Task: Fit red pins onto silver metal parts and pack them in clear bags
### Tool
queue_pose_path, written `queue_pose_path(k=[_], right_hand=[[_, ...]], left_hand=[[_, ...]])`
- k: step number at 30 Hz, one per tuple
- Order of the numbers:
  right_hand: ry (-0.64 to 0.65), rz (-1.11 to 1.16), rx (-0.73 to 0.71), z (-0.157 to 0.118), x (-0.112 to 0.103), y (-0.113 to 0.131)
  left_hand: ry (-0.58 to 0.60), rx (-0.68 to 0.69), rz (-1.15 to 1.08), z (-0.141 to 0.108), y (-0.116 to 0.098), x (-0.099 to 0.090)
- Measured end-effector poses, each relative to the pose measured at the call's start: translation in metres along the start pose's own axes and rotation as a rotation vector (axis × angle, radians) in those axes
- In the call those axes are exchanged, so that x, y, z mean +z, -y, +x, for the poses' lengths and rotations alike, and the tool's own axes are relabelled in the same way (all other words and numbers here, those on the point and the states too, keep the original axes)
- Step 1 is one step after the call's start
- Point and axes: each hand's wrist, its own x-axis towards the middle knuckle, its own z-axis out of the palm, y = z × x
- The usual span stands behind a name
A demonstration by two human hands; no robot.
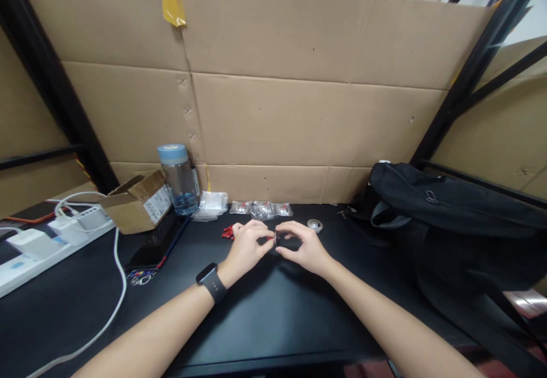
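Observation:
My right hand has thumb and fingers curved round a thin disc, seen edge-on. From the left, my left hand reaches the same disc, its thumb and forefinger pinched close to it. A bit of red shows between those fingers, too small to name. Just behind my left hand lies a small heap of red pieces. A round, silvery disc-shaped item rests on the black table beyond my right hand. Several round items in clear wrappers lie along the cardboard wall.
Clear plastic bags, a blue-lidded bottle and an open cardboard box stand at the back left. A power strip with a white cable occupies the left side. A black bag fills the right.

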Motion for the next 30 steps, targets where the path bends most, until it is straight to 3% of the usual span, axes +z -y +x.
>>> queue_pose_path(k=[14, 22, 26, 30], right_hand=[[-0.035, 0.058, 0.024, -0.002, 0.005, -0.007], [-0.09, 0.254, 0.182, -0.003, 0.007, -0.014], [0.02, 0.139, 0.122, -0.001, -0.001, -0.005], [0.006, -0.001, 0.053, -0.001, -0.002, -0.003]], left_hand=[[0.032, 0.007, -0.046, -0.001, -0.004, 0.004], [0.029, -0.018, -0.068, -0.001, -0.007, 0.004], [0.016, -0.021, -0.08, 0.0, -0.007, 0.002], [0.018, -0.028, -0.128, -0.001, -0.002, 0.004]])
